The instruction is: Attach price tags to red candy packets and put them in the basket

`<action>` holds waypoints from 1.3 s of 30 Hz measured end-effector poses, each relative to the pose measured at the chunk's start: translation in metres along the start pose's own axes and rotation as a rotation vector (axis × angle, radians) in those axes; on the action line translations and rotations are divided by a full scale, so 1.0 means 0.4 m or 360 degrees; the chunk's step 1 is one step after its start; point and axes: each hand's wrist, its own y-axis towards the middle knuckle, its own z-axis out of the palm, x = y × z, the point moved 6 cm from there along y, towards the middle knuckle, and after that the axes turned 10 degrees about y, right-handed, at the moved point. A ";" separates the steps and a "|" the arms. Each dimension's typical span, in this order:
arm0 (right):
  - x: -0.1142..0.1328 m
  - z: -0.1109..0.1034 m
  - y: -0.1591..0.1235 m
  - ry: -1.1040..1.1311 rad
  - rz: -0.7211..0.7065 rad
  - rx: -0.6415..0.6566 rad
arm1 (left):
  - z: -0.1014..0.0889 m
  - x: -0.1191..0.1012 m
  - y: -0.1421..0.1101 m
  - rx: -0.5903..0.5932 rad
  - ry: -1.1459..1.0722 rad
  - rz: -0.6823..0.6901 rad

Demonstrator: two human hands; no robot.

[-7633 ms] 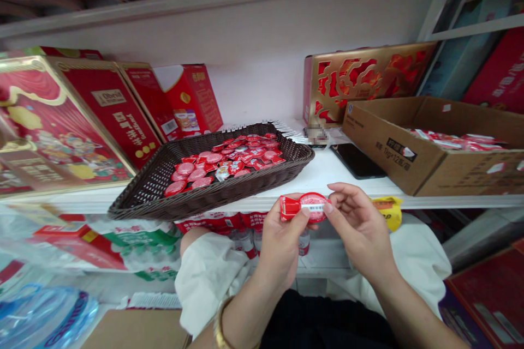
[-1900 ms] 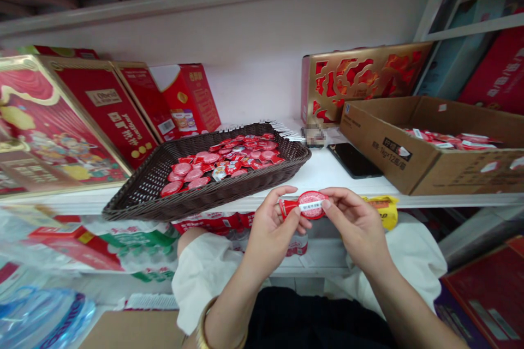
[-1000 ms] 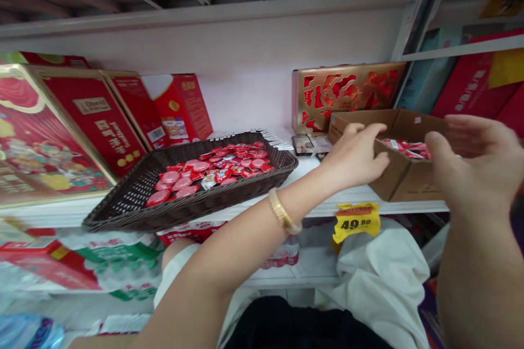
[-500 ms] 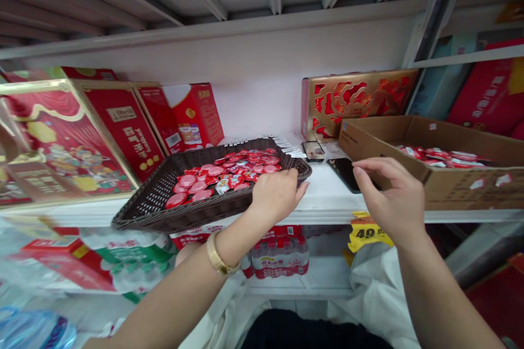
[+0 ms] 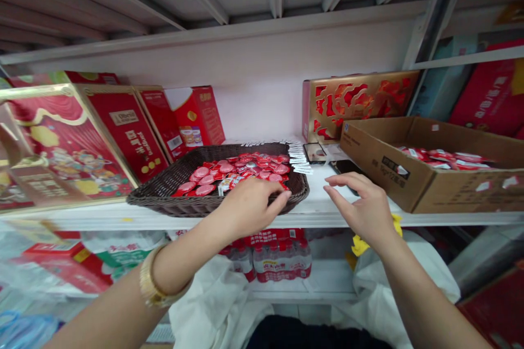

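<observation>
A dark brown wicker basket (image 5: 164, 199) sits on the white shelf (image 5: 82, 215) and holds several flat red snack packets (image 5: 241, 169). My left hand (image 5: 249, 204), with a gold bracelet on the wrist, lies against the basket's front right rim. Its fingers are loosely bent and point right, with nothing visible in them. My right hand (image 5: 360, 204) hovers over the shelf's front edge just right of the basket, fingers spread and empty. A dark phone (image 5: 341, 166) lies on the shelf just behind it.
An open cardboard box (image 5: 393, 169) with more red packets stands at the right, a gold-and-red gift box (image 5: 356, 101) behind it. Red gift boxes (image 5: 123, 131) lean at the left. A pack of bottled water (image 5: 278, 256) sits on the lower shelf, and a yellow price tag (image 5: 396, 222) hangs on the shelf edge.
The red packet held in both hands earlier is gone from them. Both hands reached toward the cardboard box, then came back. My left hand now rests at the basket's rim and my right hand is lower.
</observation>
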 end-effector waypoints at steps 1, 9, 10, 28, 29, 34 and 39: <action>-0.002 0.006 0.005 -0.0001 -0.0012 0.0006 | -0.014 0.016 0.022 0.0023 0.0032 -0.0018; -0.026 0.061 0.046 -0.0148 -0.0085 0.0102 | 0.029 0.133 0.255 0.0303 0.0274 -0.0025; -0.028 0.067 0.049 -0.0168 -0.0090 0.0118 | 0.047 0.136 0.273 0.0353 0.0267 -0.0006; -0.010 0.090 0.070 -0.0085 -0.0221 -0.0002 | 0.137 0.179 0.317 0.0682 -0.0050 -0.0336; -0.004 0.086 0.070 -0.0049 -0.0222 -0.0032 | 0.131 0.183 0.306 0.0686 -0.0095 -0.0354; 0.033 0.046 0.058 0.0209 -0.0124 -0.0155 | 0.076 0.188 0.214 0.0610 -0.0458 -0.0386; 0.067 -0.003 0.024 0.0539 0.0066 -0.0281 | 0.003 0.108 0.084 0.0499 -0.1578 -0.0281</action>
